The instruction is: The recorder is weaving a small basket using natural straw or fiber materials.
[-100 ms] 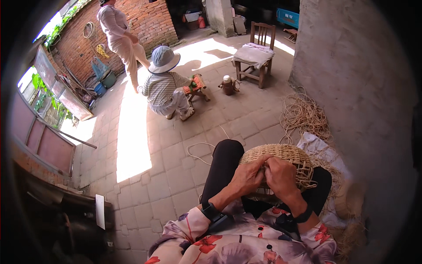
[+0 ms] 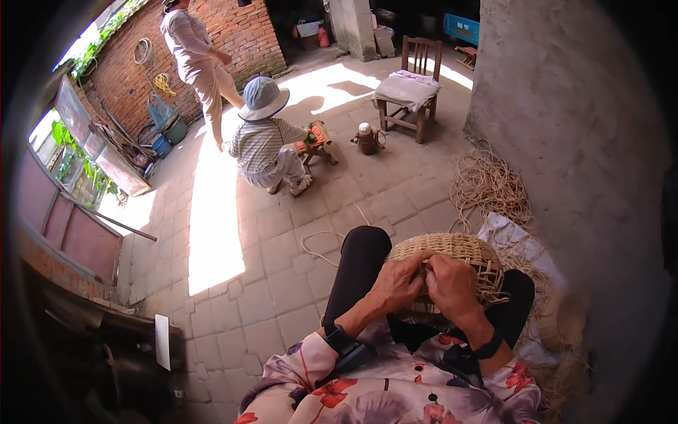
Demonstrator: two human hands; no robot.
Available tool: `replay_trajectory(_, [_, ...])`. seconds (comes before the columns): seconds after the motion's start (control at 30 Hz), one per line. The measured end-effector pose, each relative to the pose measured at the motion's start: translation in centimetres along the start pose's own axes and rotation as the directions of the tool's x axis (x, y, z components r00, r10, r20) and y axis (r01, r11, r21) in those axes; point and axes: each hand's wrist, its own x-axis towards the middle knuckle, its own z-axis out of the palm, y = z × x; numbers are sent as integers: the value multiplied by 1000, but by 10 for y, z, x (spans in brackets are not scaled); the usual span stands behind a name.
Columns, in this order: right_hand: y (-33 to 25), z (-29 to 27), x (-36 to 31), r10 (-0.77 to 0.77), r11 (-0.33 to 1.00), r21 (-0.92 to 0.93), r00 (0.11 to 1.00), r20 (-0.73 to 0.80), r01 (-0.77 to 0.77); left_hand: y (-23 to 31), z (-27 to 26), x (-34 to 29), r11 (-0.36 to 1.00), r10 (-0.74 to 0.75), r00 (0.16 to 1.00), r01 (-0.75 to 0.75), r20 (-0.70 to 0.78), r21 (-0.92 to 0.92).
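A straw-coloured woven basket (image 2: 452,246) rests in my lap between my knees, its closely woven part away from me and an open lattice at its right side. My left hand (image 2: 401,281) and my right hand (image 2: 452,284) meet at its near edge. The fingers of both are closed and pinched together there, thumbs side by side. Whatever strand lies between the fingertips is too small and hidden to make out. Part of the basket's near side is covered by my hands.
Tangled cord (image 2: 491,185) and a white cloth (image 2: 522,247) lie right of my knees, beside a grey wall (image 2: 565,106). Ahead, a person in a sun hat (image 2: 265,138) squats by a small stool (image 2: 316,138), near a brown jug (image 2: 366,140) and a chair (image 2: 417,88). Another person (image 2: 194,56) stands behind.
The standing person at the back has shifted slightly to the right. My hands and the basket show hardly any movement.
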Motion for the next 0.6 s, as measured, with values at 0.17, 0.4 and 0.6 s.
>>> replay_trajectory(0.17, [-4, -18, -5, 53, 998, 33, 998, -34, -52, 19, -6, 10, 996, -66, 990, 72, 127, -43])
replay_trajectory(0.4, [13, -51, -15, 217, 925, 358, 950, -225, -126, 38, -23, 18, 1000, 11, 1000, -11, 23, -4])
replay_trajectory(0.6, [59, -75, -46, 417, 850, 468, 853, -314, -243, -34, -90, -29, 569, -626, 765, 317, -150, -759])
